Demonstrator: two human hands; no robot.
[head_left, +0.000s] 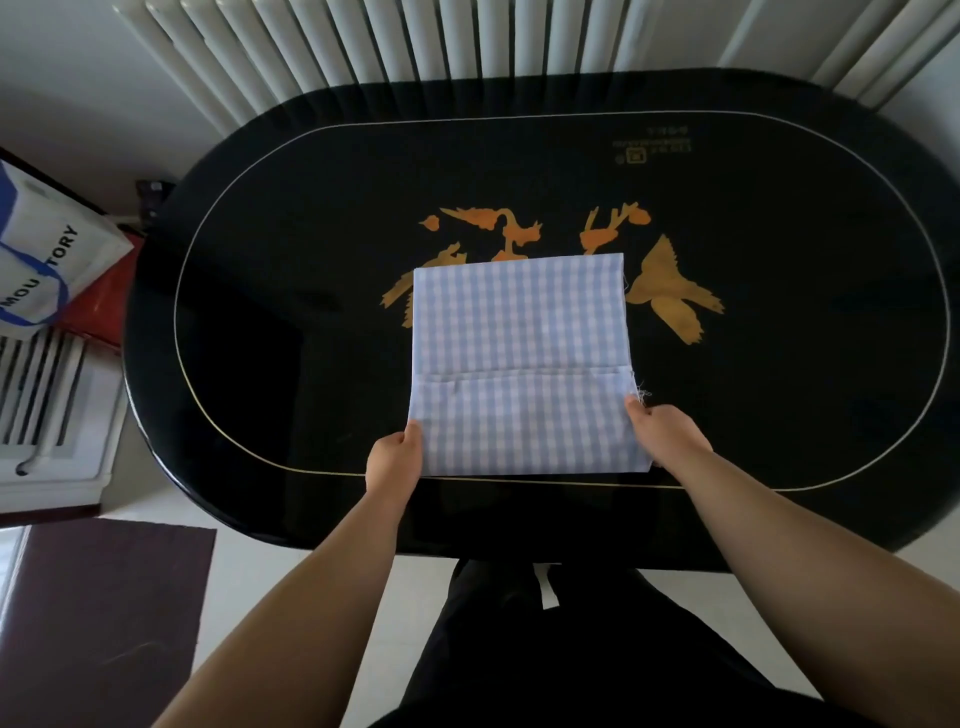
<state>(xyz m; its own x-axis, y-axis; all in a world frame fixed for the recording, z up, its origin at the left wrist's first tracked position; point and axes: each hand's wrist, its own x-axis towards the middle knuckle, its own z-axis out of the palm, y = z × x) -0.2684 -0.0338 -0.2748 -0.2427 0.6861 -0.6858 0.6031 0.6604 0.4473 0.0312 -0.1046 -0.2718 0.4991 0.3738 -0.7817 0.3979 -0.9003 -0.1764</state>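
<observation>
Black lacquered oval counter (779, 364), thin gold line round the rim, orange-gold bird-and-branch inlay at centre, backed against white ribbed radiator (467, 36). White shopping bag with blue handles and lettering (47, 260) off to the left; dark brown floor mat (104, 597) nearer, also left.

Blue-and-white checked cloth (522, 358) at middle of counter, covering part of the inlay, near edge just inside the gold line. Flat, neat rectangle; frayed threads along right edge. Straight layer edge crossing the full width a little below the middle: read as at least one fold made, one layer lapped over the other. Corners fairly well matched. Judged about midway: rectangle large enough for more folding, then smoothing or setting aside. Nothing stacked or put away.

Left grip (393, 460) at left edge of cloth, close to near corner: thumb on top of fabric, fingers tucked beneath and out of sight, closed in a pinch on the cloth. Right grip (667, 434) mirrored at right edge, thumb tip by the frayed spot just below the layer edge, fingers hidden under, likewise pinching the cloth. Near edge lifted or flat on counter: cannot tell.
</observation>
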